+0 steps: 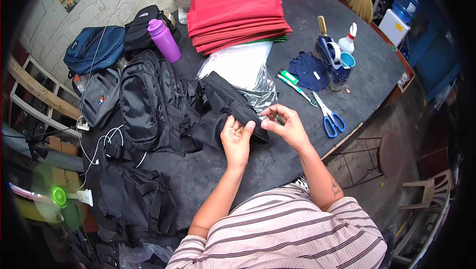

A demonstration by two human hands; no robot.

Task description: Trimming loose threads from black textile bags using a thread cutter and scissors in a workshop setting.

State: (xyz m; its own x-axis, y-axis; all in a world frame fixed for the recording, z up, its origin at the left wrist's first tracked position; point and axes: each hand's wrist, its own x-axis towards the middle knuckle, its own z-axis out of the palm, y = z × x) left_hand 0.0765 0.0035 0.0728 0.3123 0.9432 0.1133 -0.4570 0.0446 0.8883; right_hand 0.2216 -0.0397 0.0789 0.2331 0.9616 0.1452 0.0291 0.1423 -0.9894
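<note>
My left hand is closed on the edge of a black fabric bag, its thumb pressed along the cloth. Close by, my right hand has its fingers curled, thumb and forefinger meeting at the bag's right end. A small dark object sticks out between those fingers; its kind is mostly hidden. Part of the bag lies over a clear plastic sheet. To the right are blue-handled scissors and a slim white-and-teal tool.
Black backpacks crowd the left side, near a purple bottle. Folded red fabric bags are stacked at the back. A tape dispenser, spray bottle and dark blue cloth stand right. White cables run along the left.
</note>
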